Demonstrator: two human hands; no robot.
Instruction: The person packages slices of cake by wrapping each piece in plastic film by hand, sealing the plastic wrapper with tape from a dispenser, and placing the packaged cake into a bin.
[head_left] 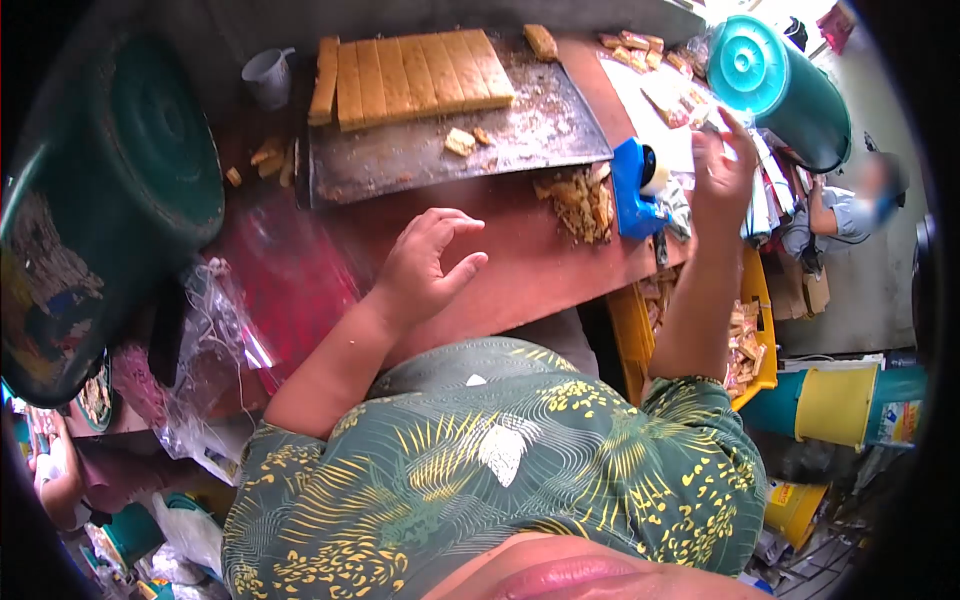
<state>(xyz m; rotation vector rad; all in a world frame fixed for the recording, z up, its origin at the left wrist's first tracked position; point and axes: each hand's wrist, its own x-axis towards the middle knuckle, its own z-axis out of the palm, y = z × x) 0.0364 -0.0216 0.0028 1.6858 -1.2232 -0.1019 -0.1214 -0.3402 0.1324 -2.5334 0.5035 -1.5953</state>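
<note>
My left hand [435,262] hovers over the reddish tabletop [510,270], fingers and thumb apart, with nothing in it. To the right, my right hand [724,165] is raised beside the blue tape dispenser [630,190], its fingers loosely curled and apart; I see nothing held in it. Beyond my left hand, a slab of yellow-brown cake [420,80] cut into long strips lies on a dark metal tray [370,170]. A small broken cake piece [460,141] rests on the tray. Wrapped cake pieces [675,100] lie on white sheets behind my right hand.
A pile of scraps [582,203] sits beside the dispenser. At the right, a yellow crate [757,300] holds wrapped pieces below table height. Large green bins [160,150] stand left and a teal-lidded one [748,65] far right. A white cup [268,77] and pink plastic [285,280] are left. Other people [835,215] sit nearby.
</note>
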